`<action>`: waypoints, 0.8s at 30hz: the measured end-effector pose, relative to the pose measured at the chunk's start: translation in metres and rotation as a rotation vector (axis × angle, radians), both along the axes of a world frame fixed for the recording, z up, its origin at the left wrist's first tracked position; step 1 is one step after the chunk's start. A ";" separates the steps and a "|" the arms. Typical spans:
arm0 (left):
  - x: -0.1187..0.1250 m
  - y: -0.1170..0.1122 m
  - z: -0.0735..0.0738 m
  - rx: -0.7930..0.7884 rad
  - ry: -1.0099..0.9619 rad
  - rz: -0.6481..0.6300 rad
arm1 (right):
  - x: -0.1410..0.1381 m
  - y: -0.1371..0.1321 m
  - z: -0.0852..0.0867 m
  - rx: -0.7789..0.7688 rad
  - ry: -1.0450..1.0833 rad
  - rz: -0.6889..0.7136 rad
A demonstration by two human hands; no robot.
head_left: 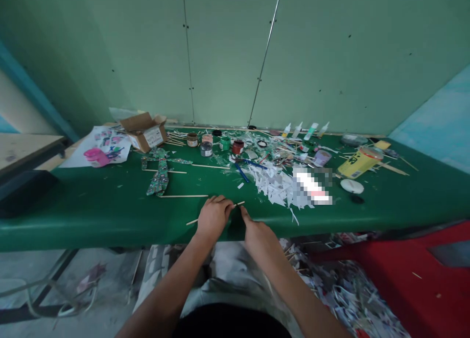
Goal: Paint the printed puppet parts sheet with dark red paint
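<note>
Stick (192,222) steadied at the table's (91,205) near edge

Left hand (216,215) pinches the thin stick, presumably to keep it steady where the right hand (261,234) meets its far end. A small dark object (238,207) sits there; whether the right fingers grip it, I cannot tell. Another stick (183,196) lies beside a glittery cutout (161,174), apparently placed within reach.

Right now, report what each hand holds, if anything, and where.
Left hand: a thin, pale wooden stick, gripped between its ends. Right hand: cannot be told.
</note>
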State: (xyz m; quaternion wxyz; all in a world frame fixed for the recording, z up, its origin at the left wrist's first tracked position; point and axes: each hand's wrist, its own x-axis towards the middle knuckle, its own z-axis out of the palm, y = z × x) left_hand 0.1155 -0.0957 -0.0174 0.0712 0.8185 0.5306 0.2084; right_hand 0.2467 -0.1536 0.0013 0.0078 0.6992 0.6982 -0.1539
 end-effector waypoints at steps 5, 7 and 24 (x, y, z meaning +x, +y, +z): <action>-0.002 0.002 0.001 0.002 -0.022 -0.011 | -0.004 0.006 0.006 0.009 0.003 -0.006; -0.002 0.003 0.001 0.008 -0.025 -0.001 | -0.004 0.007 0.007 0.022 -0.008 0.005; 0.001 0.000 0.001 0.035 -0.004 0.030 | -0.002 0.002 0.007 0.010 -0.023 0.016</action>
